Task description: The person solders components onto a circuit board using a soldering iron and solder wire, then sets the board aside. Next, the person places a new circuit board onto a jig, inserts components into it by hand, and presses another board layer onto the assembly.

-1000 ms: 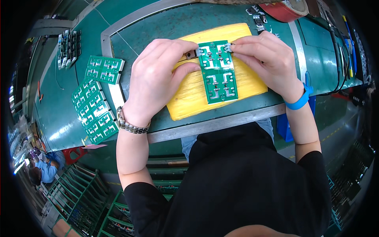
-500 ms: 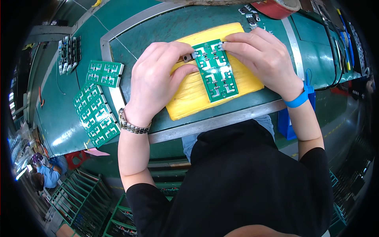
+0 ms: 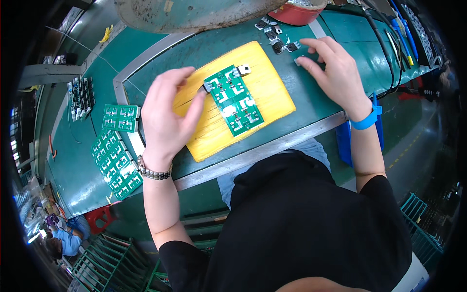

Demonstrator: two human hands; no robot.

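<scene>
A green circuit board [image 3: 233, 100] lies tilted on a yellow wrapped block [image 3: 272, 90]. At its top right corner sits a transistor-like part with a pale metal tab [image 3: 244, 69]. A second, dark part [image 3: 203, 89] stands at the board's left edge, beside my left thumb. My left hand [image 3: 168, 109] is open around that side, its thumb and fingers apart. My right hand [image 3: 335, 73] is off the board to the right, thumb and forefinger spread. A small shiny bit [image 3: 297, 61] shows at the right thumb tip; whether it touches is unclear.
Several loose transistor-like parts [image 3: 277, 36] lie beyond the block, near a red round container [image 3: 299, 12]. More green boards [image 3: 116, 160] rest on the left, with a rack of dark parts [image 3: 81, 99] behind them. A round plate [image 3: 189, 14] overhangs the far side. Cables [image 3: 377, 39] run at right.
My right hand has left the board's top right corner and moved right, showing the pale-tabbed part there. My left fingers have spread off the dark part. The view has shifted.
</scene>
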